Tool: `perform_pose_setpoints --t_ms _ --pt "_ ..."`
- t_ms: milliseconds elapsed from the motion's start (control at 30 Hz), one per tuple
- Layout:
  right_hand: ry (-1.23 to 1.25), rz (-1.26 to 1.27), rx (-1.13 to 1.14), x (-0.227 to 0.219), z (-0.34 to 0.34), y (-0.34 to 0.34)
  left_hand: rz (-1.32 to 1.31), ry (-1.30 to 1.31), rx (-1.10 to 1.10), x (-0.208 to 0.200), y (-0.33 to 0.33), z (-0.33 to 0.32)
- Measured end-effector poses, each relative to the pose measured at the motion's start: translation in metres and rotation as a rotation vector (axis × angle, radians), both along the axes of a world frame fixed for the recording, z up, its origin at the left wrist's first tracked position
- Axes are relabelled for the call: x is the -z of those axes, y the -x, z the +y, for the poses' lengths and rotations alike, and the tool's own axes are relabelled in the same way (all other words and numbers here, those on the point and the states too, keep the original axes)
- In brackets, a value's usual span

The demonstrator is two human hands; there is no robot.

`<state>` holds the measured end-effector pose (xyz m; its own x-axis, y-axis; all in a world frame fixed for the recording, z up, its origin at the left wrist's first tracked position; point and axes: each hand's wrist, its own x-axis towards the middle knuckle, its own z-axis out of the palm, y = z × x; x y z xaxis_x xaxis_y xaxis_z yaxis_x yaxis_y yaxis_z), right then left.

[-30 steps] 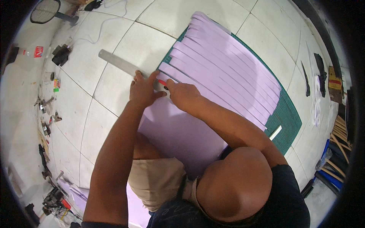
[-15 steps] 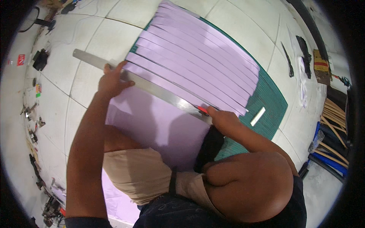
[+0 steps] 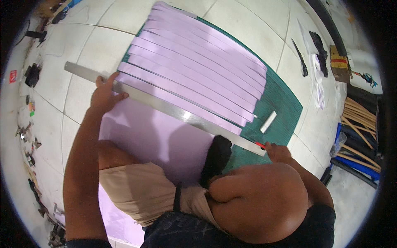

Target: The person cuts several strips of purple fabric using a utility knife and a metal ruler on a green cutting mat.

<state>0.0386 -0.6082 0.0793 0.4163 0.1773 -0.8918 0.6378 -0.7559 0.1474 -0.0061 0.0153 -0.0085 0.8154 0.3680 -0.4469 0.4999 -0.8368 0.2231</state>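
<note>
A long metal ruler lies slantwise over a sheet of lilac fabric. My left hand presses on it near its far left part, thumb and fingers spread apart. At the ruler's right end, my right hand is closed round a red-handled cutter knife; its blade is too small to make out. Beyond the ruler, the fabric is parted into several long strips, lying side by side. A green cutting mat shows under the fabric and to its right.
A small white bar rests on the mat. My foot in a black sock stands on the fabric's near right corner. Scissors and a black cloth lie on the tiled floor at right, with wooden sticks farther out.
My right hand has drawn the knife rightward along the ruler, past the fabric's edge and over the mat. My left hand still presses the ruler. The whole view has shifted slightly.
</note>
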Motion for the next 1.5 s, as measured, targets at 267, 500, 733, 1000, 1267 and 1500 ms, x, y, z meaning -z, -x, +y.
perform_pose_setpoints --t_ms 267,500,733,1000,1267,1500 --pt "-0.578 -0.085 0.277 -0.008 0.200 -0.049 -0.014 -0.039 -0.070 -0.009 -0.003 -0.003" --pt "-0.930 0.022 0.152 0.060 0.404 -0.036 -0.018 -0.012 -0.100 -0.007 0.000 -0.003" --pt "-0.988 -0.017 0.123 0.084 0.460 -0.024 -0.027 -0.006 -0.090 -0.009 0.002 -0.001" --pt "-0.991 -0.076 0.011 0.080 0.462 -0.030 -0.023 -0.012 -0.039 -0.014 -0.001 -0.005" --pt "-0.800 0.126 0.092 0.059 0.445 -0.041 0.038 -0.052 0.014 -0.012 0.000 -0.001" --pt "-0.737 0.057 0.090 0.040 0.350 -0.032 0.042 -0.036 -0.010 -0.009 0.001 0.000"
